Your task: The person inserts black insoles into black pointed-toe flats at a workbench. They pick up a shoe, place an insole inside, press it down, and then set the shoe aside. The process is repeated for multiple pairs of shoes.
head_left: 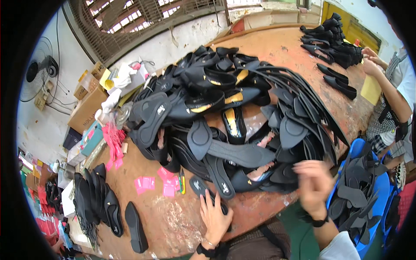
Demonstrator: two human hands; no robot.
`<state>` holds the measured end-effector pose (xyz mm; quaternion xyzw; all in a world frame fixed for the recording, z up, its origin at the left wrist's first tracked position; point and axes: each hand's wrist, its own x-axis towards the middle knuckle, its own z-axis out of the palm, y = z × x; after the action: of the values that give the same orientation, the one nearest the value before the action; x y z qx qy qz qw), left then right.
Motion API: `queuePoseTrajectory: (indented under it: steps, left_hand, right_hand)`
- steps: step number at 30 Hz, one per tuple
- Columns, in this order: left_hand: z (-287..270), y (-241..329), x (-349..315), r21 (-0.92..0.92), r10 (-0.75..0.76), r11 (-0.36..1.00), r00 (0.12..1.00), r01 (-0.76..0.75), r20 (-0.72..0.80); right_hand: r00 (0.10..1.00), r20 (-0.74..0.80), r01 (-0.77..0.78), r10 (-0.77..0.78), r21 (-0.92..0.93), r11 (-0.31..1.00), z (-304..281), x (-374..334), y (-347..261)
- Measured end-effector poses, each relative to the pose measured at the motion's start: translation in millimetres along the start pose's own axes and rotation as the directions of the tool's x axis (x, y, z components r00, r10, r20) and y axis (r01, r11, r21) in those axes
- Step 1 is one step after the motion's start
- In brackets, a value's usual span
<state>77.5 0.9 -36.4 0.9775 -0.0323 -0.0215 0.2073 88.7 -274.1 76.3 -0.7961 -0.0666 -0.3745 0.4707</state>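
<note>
Across a worn reddish-brown worktop (173, 219): one large heap of black pointed flat shoes (195, 77), several with gold-coloured linings, mixed with dark grey, flat shoe insoles (294, 132). At the heap's near edge, one black, round-ended insole with a pale mark (198, 185); upon it, the person's left hand (215, 217), fingers slightly parted and laid over the surface, whether gripping cannot be told. By the heap's right near corner, the right hand (314, 186), motion-blurred; its finger closure and any hold cannot be told. Left of the insole, small bright-pink square cards (145, 184) and a slim yellow-and-black cutter (182, 181). Farther left, one black shoe lying sole up (135, 229), beside a row of black shoes (89, 197). To the right, a blue plastic tub (382, 190) filled with dark insole pieces (353, 197). At far right, a co-worker's hands (370, 65) near stacked black shoes (331, 43).
</note>
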Motion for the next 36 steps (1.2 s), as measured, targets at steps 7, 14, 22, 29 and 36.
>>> queuePoseTrajectory:
  steps: [7, 14, 22, 29, 36]
  left_hand:
    - [-41, -116, 15, 0.432, 0.152, 0.901, 0.964, -0.044, -0.22]
    - [-72, -50, 0, -0.062, 0.363, 0.91, 0.859, -0.411, -0.361]
    - [24, 89, 70, 0.076, 0.726, 0.688, 0.68, -0.722, -0.109]
    - [-92, 51, 33, -0.372, 0.537, 0.786, 0.844, -0.493, 0.016]
    - [-181, 7, -97, -0.81, -0.385, 0.481, 0.911, 0.334, 0.148]
  right_hand:
    - [0.867, 0.498, 0.203, 0.003, -0.36, 0.911, 136, 16, 58]
    - [0.876, 0.431, -0.018, 0.216, -0.418, 0.908, 130, 60, 27]
    - [0.378, 0.814, -0.92, 0.441, 0.276, 0.278, 77, 85, 5]
    - [0.552, 0.776, -0.759, 0.305, 0.62, -0.201, 20, 58, 6]
    - [0.447, 0.756, -0.836, 0.478, 0.543, -0.076, 38, 11, 1]
